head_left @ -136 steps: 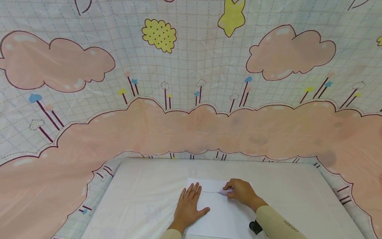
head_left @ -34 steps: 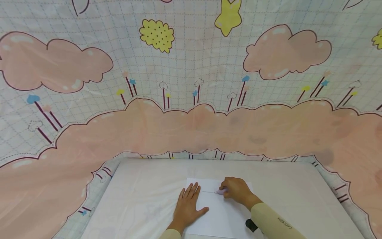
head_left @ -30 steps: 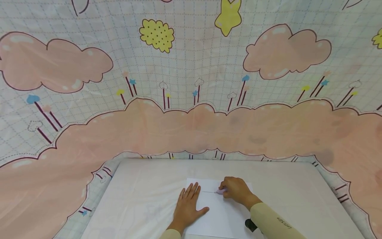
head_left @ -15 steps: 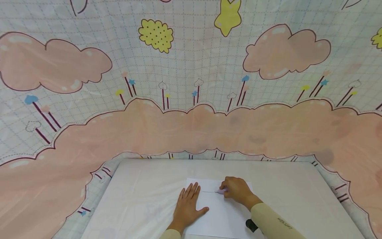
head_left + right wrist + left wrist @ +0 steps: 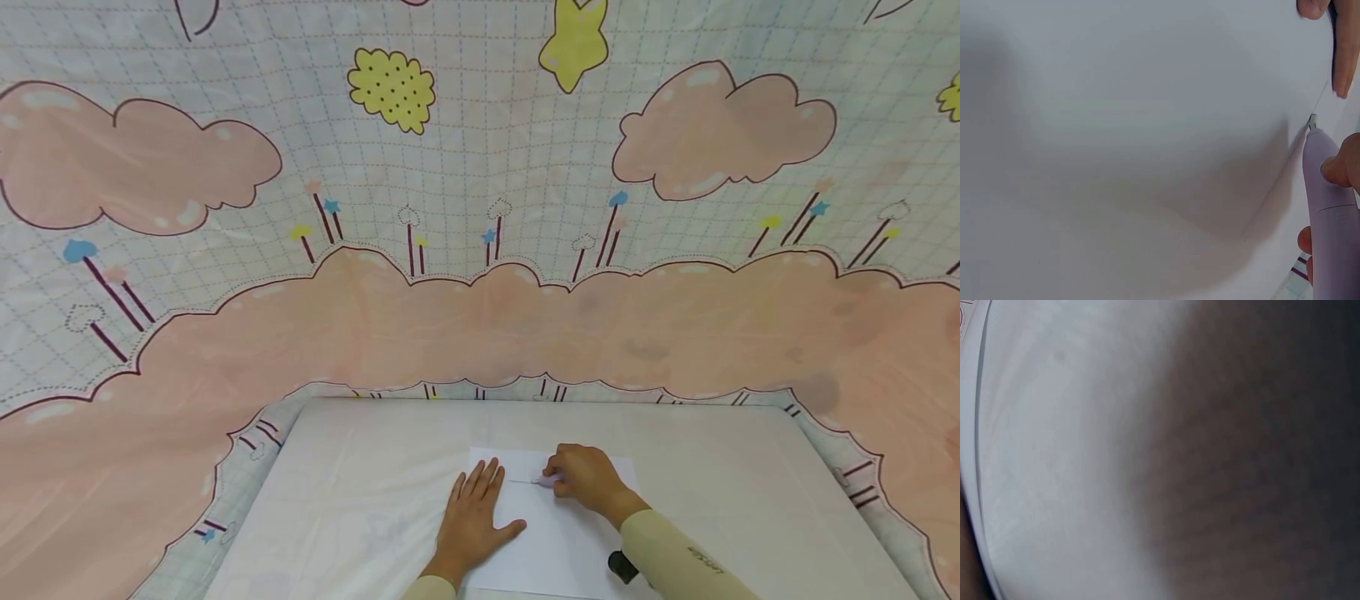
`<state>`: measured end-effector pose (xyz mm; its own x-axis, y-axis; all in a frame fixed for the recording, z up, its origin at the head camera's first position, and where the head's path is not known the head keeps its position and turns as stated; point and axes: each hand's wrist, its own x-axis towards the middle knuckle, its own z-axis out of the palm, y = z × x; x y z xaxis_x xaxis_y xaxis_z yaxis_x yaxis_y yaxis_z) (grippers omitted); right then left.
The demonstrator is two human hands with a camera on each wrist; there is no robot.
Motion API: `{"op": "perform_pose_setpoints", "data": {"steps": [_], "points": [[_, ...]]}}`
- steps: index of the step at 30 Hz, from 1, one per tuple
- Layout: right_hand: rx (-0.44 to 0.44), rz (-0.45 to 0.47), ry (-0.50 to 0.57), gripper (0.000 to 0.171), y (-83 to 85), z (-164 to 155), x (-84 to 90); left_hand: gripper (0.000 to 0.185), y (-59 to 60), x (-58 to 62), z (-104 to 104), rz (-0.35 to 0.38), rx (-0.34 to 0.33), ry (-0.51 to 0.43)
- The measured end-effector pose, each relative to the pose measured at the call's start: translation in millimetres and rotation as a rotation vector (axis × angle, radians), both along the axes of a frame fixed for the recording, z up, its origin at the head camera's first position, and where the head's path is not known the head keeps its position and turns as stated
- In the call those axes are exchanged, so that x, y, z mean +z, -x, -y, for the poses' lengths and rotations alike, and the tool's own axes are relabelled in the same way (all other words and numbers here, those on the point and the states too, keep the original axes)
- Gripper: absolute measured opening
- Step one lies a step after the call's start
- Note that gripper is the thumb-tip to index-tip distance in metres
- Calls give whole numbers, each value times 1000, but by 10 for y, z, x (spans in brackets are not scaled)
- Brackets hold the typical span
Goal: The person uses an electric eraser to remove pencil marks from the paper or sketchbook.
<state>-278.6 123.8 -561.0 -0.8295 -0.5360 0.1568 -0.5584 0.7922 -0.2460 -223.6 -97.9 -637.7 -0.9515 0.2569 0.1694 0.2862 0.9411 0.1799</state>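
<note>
A white sheet of paper (image 5: 555, 542) lies on the table. My left hand (image 5: 471, 521) rests flat on its left side, fingers straight and thumb spread. My right hand (image 5: 588, 479) grips a thick lilac pen-shaped tool (image 5: 1332, 200), thumb along its barrel. The tool's narrow metal tip (image 5: 1312, 121) is at a thin straight line (image 5: 521, 482) on the paper's upper part. In the right wrist view a fainter trace continues on the near side of the tip. The fingers hide much of the tool in the head view. The left wrist view is mostly blurred.
A white-covered table (image 5: 360, 483) extends around the paper. Behind it hangs a patterned cloth (image 5: 480, 325) with clouds and stars. A black device (image 5: 622, 567) sits at my right wrist, above the paper's lower right part.
My right hand and the tool's tip have shifted slightly left along the line, so less of the line shows left of the tip. My left hand has stayed in place on the paper.
</note>
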Motion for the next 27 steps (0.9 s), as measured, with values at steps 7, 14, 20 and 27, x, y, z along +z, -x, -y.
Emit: {"op": "perform_pose_setpoints", "data": {"steps": [7,14,20,27], "points": [[-20,9,25,16,-30,-48,10,95,-1,17,-8,17,3,-8],[-60,55,69,17,-17,-121,-46,95,-4,27,-7,25,2,-4],[-59,89,120,18,-7,-159,-100,95,-7,22,-3,15,1,-2],[-63,79,127,17,7,-180,-158,95,-13,12,-6,1,-1,3]]}}
